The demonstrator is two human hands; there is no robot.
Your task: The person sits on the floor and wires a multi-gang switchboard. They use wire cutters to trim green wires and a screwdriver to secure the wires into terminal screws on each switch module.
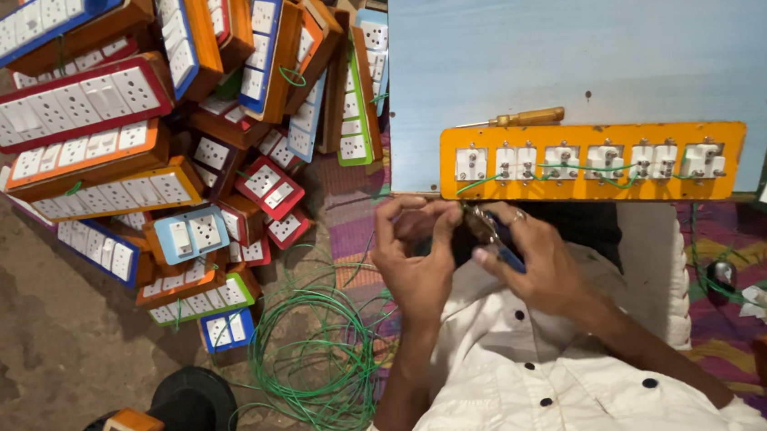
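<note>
Switchboard pile [150, 143] left; wire coil [317, 357] below.

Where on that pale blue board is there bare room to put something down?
The pale blue board lies bare above the screwdriver and the orange switch panel. Left of it, the heap of switch boxes and the green wire coil crowd the floor. Both hands, left and right, work below the panel.

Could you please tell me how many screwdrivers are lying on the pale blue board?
1. The screwdriver, with a wooden handle, lies on the pale blue board just above the orange panel. Others could be hidden beneath the panel or outside the picture.
</note>
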